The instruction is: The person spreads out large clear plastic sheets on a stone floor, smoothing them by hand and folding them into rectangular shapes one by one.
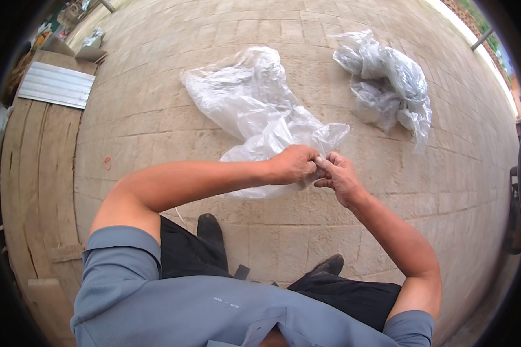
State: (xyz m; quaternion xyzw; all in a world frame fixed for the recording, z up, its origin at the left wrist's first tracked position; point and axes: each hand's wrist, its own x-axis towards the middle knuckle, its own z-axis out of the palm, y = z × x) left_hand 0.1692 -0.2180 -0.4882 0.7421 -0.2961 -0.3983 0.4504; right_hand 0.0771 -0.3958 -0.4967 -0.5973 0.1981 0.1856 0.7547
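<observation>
Clear plastic film (252, 99), crumpled and spread on the paved ground, reaches from the middle of the view down to my hands. My left hand (294, 164) is closed on a gathered part of its near end. Against it, my right hand (339, 175) pinches the same film between thumb and fingers, its other fingers partly curled. A loose flap of the film stands up just beyond both hands. Whether the film is knotted between the fingers cannot be told. Farther off at the right lies a second crumpled heap of clear plastic film (390, 82), apart from the first.
Along the left side lie wooden boards (39, 173) with a corrugated metal sheet (56, 84) on top. A small red loop (107, 163) lies on the paving. My dark shoes (210, 234) are below the film. A dark object stands at the right edge.
</observation>
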